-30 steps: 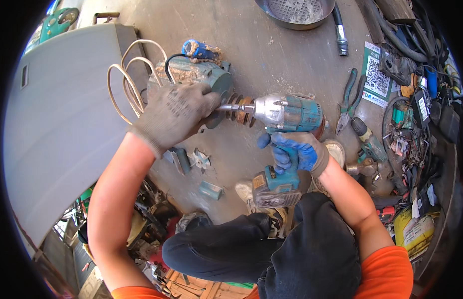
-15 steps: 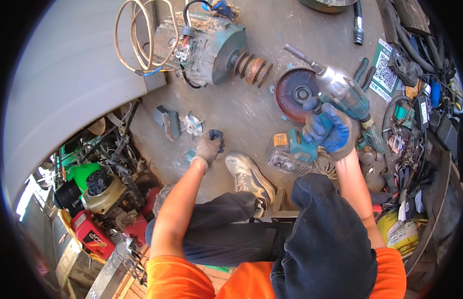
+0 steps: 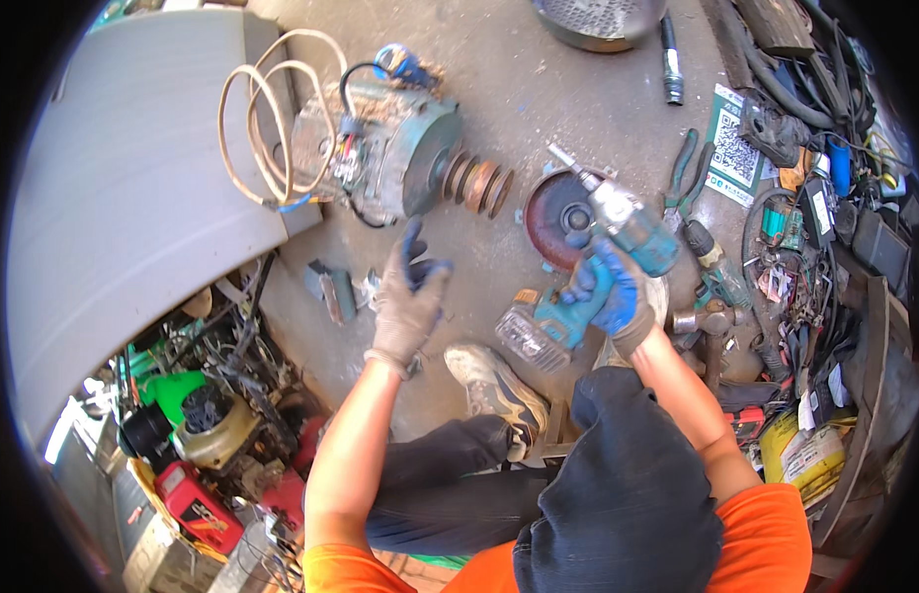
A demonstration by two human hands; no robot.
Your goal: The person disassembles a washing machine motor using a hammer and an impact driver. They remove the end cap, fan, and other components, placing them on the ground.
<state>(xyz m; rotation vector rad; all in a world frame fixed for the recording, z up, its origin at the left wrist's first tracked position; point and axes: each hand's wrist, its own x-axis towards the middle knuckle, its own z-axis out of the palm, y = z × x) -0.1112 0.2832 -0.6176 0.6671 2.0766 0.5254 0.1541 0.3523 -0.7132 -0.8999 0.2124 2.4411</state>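
Right hand (image 3: 613,296) gripping cordless driver (image 3: 618,222) by the handle, bit angled up-left, clear of the floor. Left hand (image 3: 410,296) hanging open, empty, above small parts (image 3: 331,290). Motor (image 3: 400,158) lying just ahead, pulley (image 3: 479,183) facing red disc (image 3: 556,212), within reach.

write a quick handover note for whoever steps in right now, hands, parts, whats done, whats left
Left hand: gloved, open, holding nothing, raised over the concrete floor near small loose parts.
Right hand: blue glove, gripping the teal cordless impact wrench, bit pointing up and away.
Electric motor lies on its side, stepped pulley on the shaft, cable coil beside it. Round red-brown cover lies on the floor next to the pulley.
Done: cover is off.
Left: pulley is on the shaft; loose parts lie scattered.
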